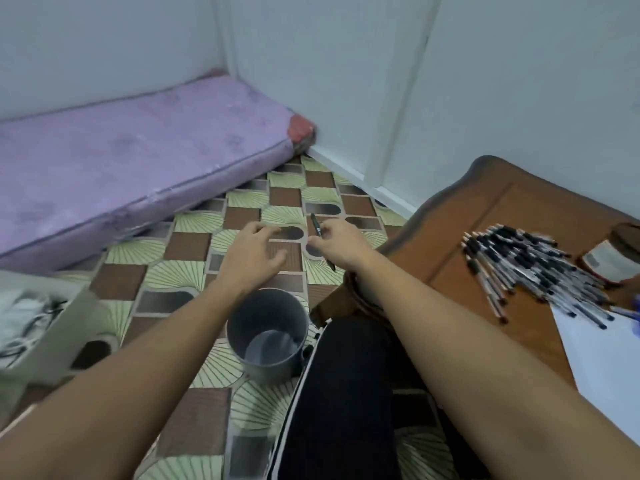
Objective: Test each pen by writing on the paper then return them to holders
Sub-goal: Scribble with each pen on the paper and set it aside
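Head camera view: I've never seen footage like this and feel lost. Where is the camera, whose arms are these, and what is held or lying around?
No machine here: a person wears the camera on their head, looking forward and down, so both bare arms reach in from the bottom edge. The right hand pinches a dark pen. The left hand is open, fingers spread, holding nothing. Beneath them a grey round holder stands on the patterned floor. At the right, a wooden table carries a pile of pens and a white sheet of paper. A purple mattress lies along the wall.
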`<state>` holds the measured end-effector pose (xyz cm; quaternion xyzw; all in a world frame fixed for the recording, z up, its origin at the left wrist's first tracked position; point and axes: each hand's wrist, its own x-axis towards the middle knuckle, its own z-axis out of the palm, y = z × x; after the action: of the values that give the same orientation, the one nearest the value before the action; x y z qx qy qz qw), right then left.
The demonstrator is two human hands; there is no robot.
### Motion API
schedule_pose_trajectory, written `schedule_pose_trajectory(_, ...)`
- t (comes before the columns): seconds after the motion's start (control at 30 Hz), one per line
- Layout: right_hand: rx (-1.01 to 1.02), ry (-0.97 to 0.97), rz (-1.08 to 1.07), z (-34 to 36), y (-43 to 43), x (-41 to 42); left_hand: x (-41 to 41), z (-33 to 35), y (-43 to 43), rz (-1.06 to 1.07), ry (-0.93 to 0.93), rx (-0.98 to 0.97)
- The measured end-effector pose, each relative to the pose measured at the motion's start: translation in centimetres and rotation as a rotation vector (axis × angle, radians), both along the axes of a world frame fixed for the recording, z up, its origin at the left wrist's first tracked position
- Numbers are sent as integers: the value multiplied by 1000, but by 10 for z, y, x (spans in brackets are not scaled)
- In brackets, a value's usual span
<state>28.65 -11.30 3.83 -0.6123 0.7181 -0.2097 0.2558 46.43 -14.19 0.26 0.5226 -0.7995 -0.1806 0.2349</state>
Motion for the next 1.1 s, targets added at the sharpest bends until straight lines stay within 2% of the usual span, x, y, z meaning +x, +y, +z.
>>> schedule_pose_trajectory(0.3, 277, 149, 135, -54, -13, 57, 39, -37, 9, 104, 1, 121)
schedule_pose_trajectory(0.43, 215, 209, 158, -52, -9, 50, 34, -39, 11, 85, 6, 120)
schedule_pose_trajectory(0.57, 38, 134, 129, -25, 9, 21, 4, -17, 11, -1, 44, 47)
schedule_pose_trajectory(0.7, -139, 24, 2, 6, 41, -34, -48, 12, 15, -107, 105, -43)
schedule_pose_trajectory(0.8, -212, 23, -121, 24, 79, -86, -99, 30, 26, -216, 125, -63)
schedule_pose_trajectory(1.1, -178, 59, -564, 25, 251, -244, -284, 41, 134, -681, 116, -37)
